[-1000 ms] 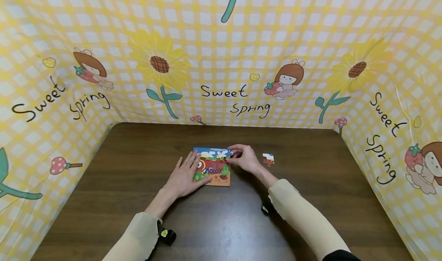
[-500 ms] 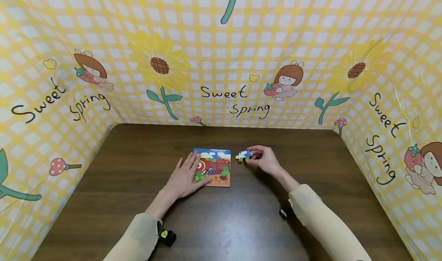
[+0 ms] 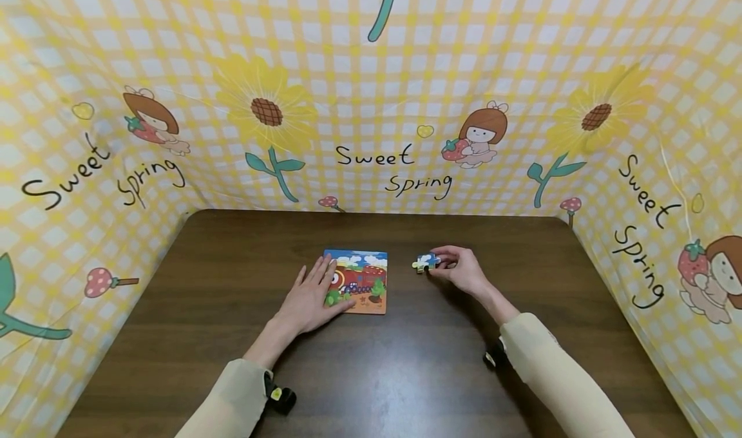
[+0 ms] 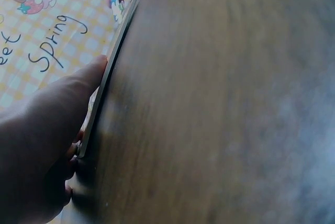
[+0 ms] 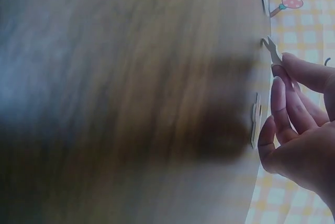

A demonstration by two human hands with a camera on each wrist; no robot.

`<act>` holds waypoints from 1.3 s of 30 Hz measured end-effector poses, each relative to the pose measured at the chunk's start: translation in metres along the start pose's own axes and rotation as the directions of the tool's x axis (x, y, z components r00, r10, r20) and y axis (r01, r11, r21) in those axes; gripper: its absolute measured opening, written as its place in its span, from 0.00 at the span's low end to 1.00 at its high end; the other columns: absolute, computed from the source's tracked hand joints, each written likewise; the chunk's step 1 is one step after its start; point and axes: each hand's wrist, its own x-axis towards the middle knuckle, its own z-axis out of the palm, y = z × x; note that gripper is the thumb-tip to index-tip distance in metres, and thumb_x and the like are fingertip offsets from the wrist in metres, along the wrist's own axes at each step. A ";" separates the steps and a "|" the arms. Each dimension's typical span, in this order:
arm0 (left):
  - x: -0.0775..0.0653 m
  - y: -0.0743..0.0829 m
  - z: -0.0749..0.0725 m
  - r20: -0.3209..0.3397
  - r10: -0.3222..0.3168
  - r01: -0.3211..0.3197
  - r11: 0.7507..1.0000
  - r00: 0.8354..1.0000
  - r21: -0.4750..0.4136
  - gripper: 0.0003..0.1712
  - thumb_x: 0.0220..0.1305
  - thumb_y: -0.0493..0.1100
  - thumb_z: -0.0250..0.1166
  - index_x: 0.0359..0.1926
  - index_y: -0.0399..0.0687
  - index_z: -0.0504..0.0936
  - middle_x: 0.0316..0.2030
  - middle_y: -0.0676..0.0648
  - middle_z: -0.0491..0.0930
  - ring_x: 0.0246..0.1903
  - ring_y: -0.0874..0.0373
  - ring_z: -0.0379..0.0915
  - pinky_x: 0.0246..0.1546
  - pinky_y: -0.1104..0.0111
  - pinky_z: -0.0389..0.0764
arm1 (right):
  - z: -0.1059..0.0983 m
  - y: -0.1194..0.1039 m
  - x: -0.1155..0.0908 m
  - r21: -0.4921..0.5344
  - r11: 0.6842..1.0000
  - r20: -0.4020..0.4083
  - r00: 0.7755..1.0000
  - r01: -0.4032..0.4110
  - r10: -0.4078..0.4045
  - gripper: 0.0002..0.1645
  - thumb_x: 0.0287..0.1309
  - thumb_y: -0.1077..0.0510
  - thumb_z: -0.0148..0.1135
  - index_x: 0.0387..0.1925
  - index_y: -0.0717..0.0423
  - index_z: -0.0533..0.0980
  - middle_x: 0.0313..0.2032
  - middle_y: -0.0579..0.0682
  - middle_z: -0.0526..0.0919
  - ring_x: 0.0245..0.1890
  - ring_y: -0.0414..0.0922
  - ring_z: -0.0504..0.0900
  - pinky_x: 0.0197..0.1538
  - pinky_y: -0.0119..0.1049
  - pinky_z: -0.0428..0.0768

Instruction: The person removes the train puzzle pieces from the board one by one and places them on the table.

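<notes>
A square jigsaw puzzle (image 3: 366,283) with a red train picture lies on the table. My left hand (image 3: 310,297) rests flat over its left side, fingers spread and thumb along the lower edge. That thumb overlaps the puzzle's thin edge (image 4: 107,80) in the left wrist view. To the right of the puzzle, my right hand (image 3: 462,272) pinches a blue and white jigsaw piece (image 3: 426,263) between thumb and fingers. The right wrist view shows the held jigsaw piece (image 5: 272,51) edge-on, tilted. Below those fingers another thin piece (image 5: 256,122) lies on the table, hidden by the hand in the head view.
The brown wooden table (image 3: 371,373) is enclosed at the back and sides by a yellow checked cloth (image 3: 371,103) printed with flowers and lettering. Black wrist cameras (image 3: 282,399) sit at the sleeve cuffs.
My right hand has moved from the puzzle's upper right edge out to the right, carrying the jigsaw piece, and now covers the loose piece there. My left hand has stayed in place.
</notes>
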 end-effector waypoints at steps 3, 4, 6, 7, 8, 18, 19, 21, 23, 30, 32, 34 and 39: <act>0.000 0.001 0.000 0.003 -0.002 0.002 1.000 1.000 -0.004 0.64 0.74 0.79 0.58 0.90 0.43 0.48 0.90 0.40 0.42 0.91 0.42 0.38 0.88 0.37 0.43 | -0.002 0.001 0.000 -0.049 0.999 0.001 1.000 -0.022 0.022 0.23 0.59 0.65 0.82 0.55 0.67 0.86 0.39 0.55 0.93 0.34 0.36 0.83 0.37 0.25 0.80; 0.000 0.001 -0.001 0.004 -0.003 0.003 1.000 1.000 -0.007 0.64 0.74 0.79 0.59 0.90 0.43 0.48 0.90 0.40 0.41 0.91 0.42 0.37 0.88 0.37 0.43 | -0.002 -0.011 -0.004 -0.095 0.993 -0.008 0.998 -0.063 0.063 0.24 0.59 0.68 0.80 0.56 0.70 0.85 0.40 0.59 0.92 0.35 0.37 0.83 0.38 0.26 0.80; 0.000 0.000 -0.001 0.006 -0.004 0.004 1.000 1.000 -0.008 0.64 0.74 0.79 0.59 0.90 0.43 0.47 0.90 0.40 0.41 0.91 0.42 0.37 0.88 0.37 0.43 | -0.003 -0.012 -0.004 -0.148 0.986 -0.004 0.997 -0.080 0.080 0.24 0.60 0.67 0.80 0.57 0.69 0.85 0.41 0.61 0.92 0.37 0.39 0.84 0.39 0.26 0.80; 0.000 0.000 0.000 0.007 -0.005 0.005 1.000 1.000 -0.008 0.63 0.74 0.79 0.58 0.90 0.44 0.47 0.90 0.40 0.41 0.91 0.42 0.37 0.88 0.37 0.42 | -0.003 -0.013 -0.003 -0.171 0.981 -0.004 0.996 -0.089 0.090 0.24 0.60 0.66 0.80 0.58 0.69 0.85 0.42 0.62 0.91 0.38 0.41 0.85 0.39 0.27 0.80; 0.000 0.000 0.000 0.005 -0.004 0.004 1.000 1.000 -0.009 0.63 0.74 0.78 0.59 0.90 0.44 0.47 0.90 0.40 0.41 0.91 0.42 0.37 0.88 0.36 0.42 | -0.004 -0.013 -0.003 -0.192 0.977 -0.005 0.996 -0.094 0.095 0.24 0.61 0.65 0.80 0.58 0.68 0.85 0.43 0.63 0.91 0.40 0.44 0.85 0.41 0.28 0.80; 0.000 -0.001 0.002 0.002 -0.003 0.003 1.000 1.000 -0.014 0.63 0.74 0.78 0.59 0.90 0.44 0.47 0.90 0.40 0.41 0.91 0.42 0.37 0.89 0.37 0.42 | -0.006 -0.008 -0.001 -0.394 0.919 -0.004 1.000 -0.002 0.000 0.24 0.56 0.63 0.85 0.54 0.66 0.88 0.49 0.64 0.87 0.50 0.58 0.83 0.55 0.50 0.82; 0.000 -0.001 0.002 0.003 -0.004 0.004 1.000 1.000 -0.013 0.63 0.74 0.79 0.58 0.90 0.44 0.47 0.90 0.40 0.41 0.91 0.42 0.37 0.89 0.37 0.42 | -0.006 -0.007 -0.002 -0.407 0.913 -0.006 1.000 0.010 -0.013 0.24 0.55 0.63 0.85 0.53 0.66 0.88 0.49 0.65 0.87 0.51 0.60 0.82 0.56 0.52 0.81; 0.000 -0.001 0.001 0.002 -0.004 0.004 1.000 1.000 -0.016 0.64 0.74 0.79 0.59 0.90 0.44 0.47 0.90 0.40 0.41 0.91 0.42 0.37 0.89 0.37 0.42 | -0.006 -0.005 -0.002 -0.428 0.903 -0.013 0.999 0.021 -0.029 0.24 0.54 0.62 0.86 0.53 0.64 0.89 0.51 0.65 0.86 0.54 0.62 0.79 0.58 0.55 0.79; 0.000 -0.001 0.001 0.002 -0.004 0.004 1.000 1.000 -0.016 0.64 0.73 0.79 0.58 0.90 0.44 0.47 0.90 0.40 0.41 0.91 0.42 0.37 0.89 0.37 0.42 | -0.006 -0.004 -0.003 -0.437 0.899 -0.027 0.999 0.020 -0.035 0.25 0.53 0.61 0.87 0.53 0.63 0.89 0.53 0.66 0.85 0.57 0.64 0.76 0.60 0.59 0.76; 0.000 -0.002 0.003 -0.006 -0.001 0.001 1.000 1.000 -0.017 0.63 0.74 0.78 0.59 0.90 0.43 0.47 0.90 0.39 0.42 0.91 0.41 0.37 0.88 0.36 0.41 | -0.008 0.004 -0.006 -0.440 0.895 -0.035 0.995 0.069 -0.093 0.24 0.54 0.57 0.86 0.52 0.59 0.89 0.56 0.67 0.84 0.60 0.67 0.74 0.60 0.62 0.73; 0.000 -0.002 0.003 -0.011 0.000 -0.001 1.000 1.000 -0.020 0.63 0.74 0.77 0.59 0.90 0.42 0.48 0.90 0.39 0.42 0.90 0.41 0.38 0.88 0.36 0.42 | -0.008 0.003 -0.006 -0.436 0.898 -0.029 0.996 0.059 -0.080 0.24 0.55 0.56 0.86 0.53 0.59 0.89 0.58 0.67 0.83 0.61 0.68 0.73 0.61 0.63 0.73; 0.000 -0.002 0.003 -0.014 0.001 -0.001 1.000 1.000 -0.023 0.63 0.75 0.77 0.59 0.90 0.42 0.48 0.90 0.38 0.42 0.90 0.40 0.38 0.88 0.35 0.42 | -0.007 -0.004 -0.007 -0.441 0.897 -0.024 0.999 0.025 -0.039 0.24 0.55 0.60 0.85 0.53 0.61 0.89 0.59 0.69 0.82 0.62 0.70 0.73 0.62 0.66 0.71; 0.001 -0.003 0.003 -0.004 -0.003 0.003 1.000 1.000 -0.024 0.63 0.74 0.78 0.59 0.90 0.43 0.47 0.90 0.40 0.41 0.91 0.42 0.36 0.88 0.36 0.41 | -0.007 -0.004 -0.006 -0.455 0.890 -0.020 1.000 0.003 -0.014 0.25 0.57 0.59 0.85 0.55 0.62 0.88 0.60 0.69 0.82 0.63 0.68 0.73 0.63 0.65 0.72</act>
